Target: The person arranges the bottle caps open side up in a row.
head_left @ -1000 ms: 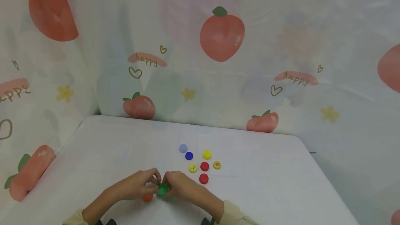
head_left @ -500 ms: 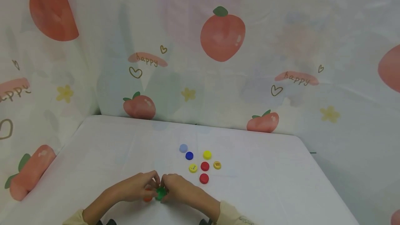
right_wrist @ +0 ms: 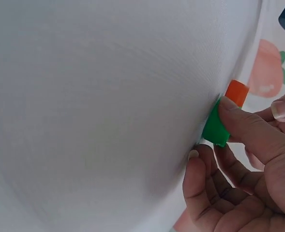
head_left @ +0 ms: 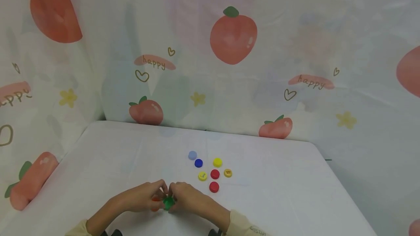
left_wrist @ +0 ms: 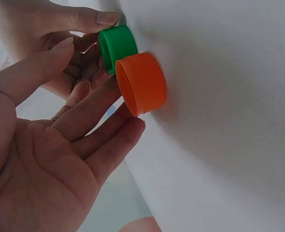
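A green bottle cap [head_left: 168,203] and an orange bottle cap [head_left: 155,204] stand side by side on the white table, hollow side up. In the left wrist view the orange cap [left_wrist: 144,83] meets the rim of the green cap [left_wrist: 120,44]. My right hand [head_left: 190,197] pinches the green cap, its thumb lying along the near side in the right wrist view. Around the orange cap reaches my left hand [head_left: 139,196]; its long fingers touch that cap from behind, while the thumb stays apart from it.
Beyond the hands lie several more caps: a light blue cap [head_left: 192,155], a dark blue cap [head_left: 198,163], a yellow cap [head_left: 217,162], a printed yellow cap [head_left: 202,176], an orange-yellow cap [head_left: 228,173] and two red caps, one the nearer red cap [head_left: 214,187]. A fruit-print curtain [head_left: 197,75] hangs behind.
Over the first half second the green cap shifted slightly toward the body and left, up to the orange one, with the right hand following. Since then almost nothing has moved.
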{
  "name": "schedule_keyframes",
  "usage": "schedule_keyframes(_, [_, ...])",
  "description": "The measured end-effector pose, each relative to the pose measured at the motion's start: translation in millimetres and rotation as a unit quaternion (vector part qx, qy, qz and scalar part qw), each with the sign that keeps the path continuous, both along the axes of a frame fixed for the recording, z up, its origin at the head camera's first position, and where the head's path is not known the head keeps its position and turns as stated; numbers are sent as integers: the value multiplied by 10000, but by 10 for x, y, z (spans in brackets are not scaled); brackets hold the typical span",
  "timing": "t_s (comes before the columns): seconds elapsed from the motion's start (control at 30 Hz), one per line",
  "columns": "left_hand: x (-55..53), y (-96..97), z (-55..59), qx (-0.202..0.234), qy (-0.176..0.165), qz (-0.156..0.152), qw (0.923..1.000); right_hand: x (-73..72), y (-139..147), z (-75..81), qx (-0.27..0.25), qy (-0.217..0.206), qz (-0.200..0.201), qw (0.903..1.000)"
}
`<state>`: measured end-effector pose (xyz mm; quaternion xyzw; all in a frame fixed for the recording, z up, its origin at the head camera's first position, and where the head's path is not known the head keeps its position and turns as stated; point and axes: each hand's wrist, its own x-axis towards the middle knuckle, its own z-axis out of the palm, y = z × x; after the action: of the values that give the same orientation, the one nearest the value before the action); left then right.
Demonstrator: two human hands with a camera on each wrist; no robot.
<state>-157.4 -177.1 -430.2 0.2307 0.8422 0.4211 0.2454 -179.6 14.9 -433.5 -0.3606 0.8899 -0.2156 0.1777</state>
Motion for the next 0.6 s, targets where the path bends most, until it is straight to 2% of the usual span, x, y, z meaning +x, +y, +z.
schedule_keyframes(0.2, [-32,20,18,-377,205,193,9989,-19,79,2,186,-309,-381,9986])
schedule_keyframes(0.33, [-94,64,43,-588,460,710,9947,-69,192,60,304,-384,-691,9964])
schedule_keyframes(0.47, [-192,132,60,-673,1040,1339,9832,-181,322,162,220,-209,-753,9967])
schedule_keyframes(0.6, [-299,201,79,-813,1627,1708,9684,-320,457,249,-14,30,-862,9963])
